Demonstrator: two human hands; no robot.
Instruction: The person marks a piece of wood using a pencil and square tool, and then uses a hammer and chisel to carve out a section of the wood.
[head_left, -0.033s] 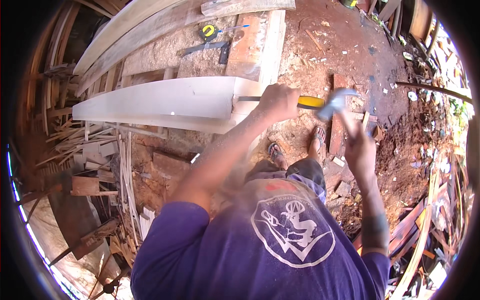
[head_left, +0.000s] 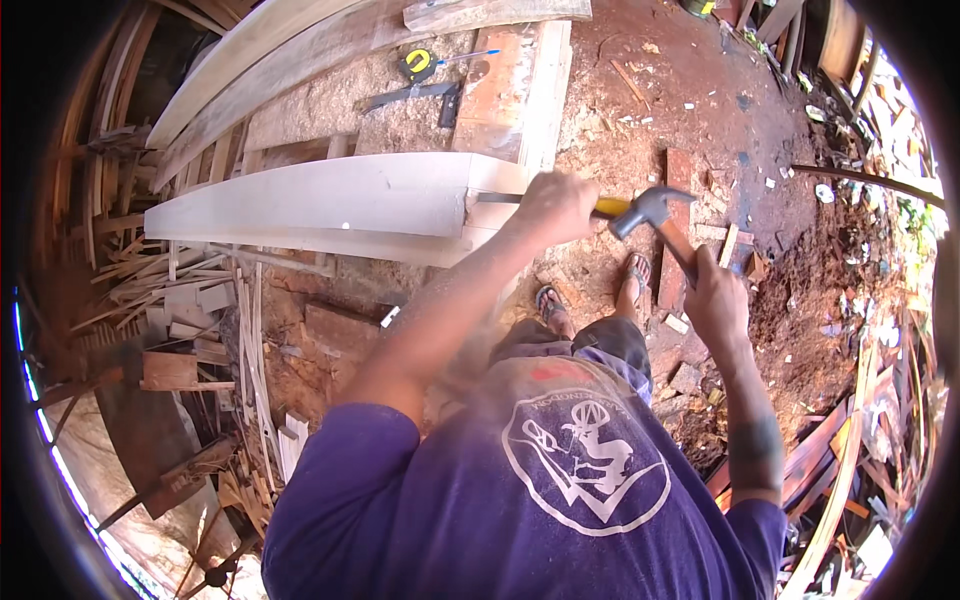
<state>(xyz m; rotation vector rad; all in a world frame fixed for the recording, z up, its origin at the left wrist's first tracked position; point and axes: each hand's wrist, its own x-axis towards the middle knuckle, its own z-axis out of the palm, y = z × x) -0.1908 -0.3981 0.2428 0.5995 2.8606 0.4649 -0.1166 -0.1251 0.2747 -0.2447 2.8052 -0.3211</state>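
My left hand (head_left: 558, 208) is closed around the yellow and black handle of a chisel (head_left: 611, 206). The chisel's blade points left, against the end of a thick, pale wooden beam (head_left: 310, 195). In my right hand (head_left: 718, 302) is a claw hammer (head_left: 679, 250), gripped by its brown handle. Its dark metal head is right at the butt of the chisel handle; whether the two touch I cannot tell. Part of the chisel is hidden inside my left fist.
Beyond the beam lie a yellow and black tape measure (head_left: 418, 65), a blue pen (head_left: 470, 56) and a dark try square (head_left: 415, 96). Long planks (head_left: 300, 95) stretch across the upper left. Scrap strips (head_left: 125, 290) pile up at left. A reddish board (head_left: 676, 230) rests on the ground.
The hammer head has come left and slightly down to the end of the chisel handle, and it is no longer blurred. My left hand and the chisel stay nearly in place.
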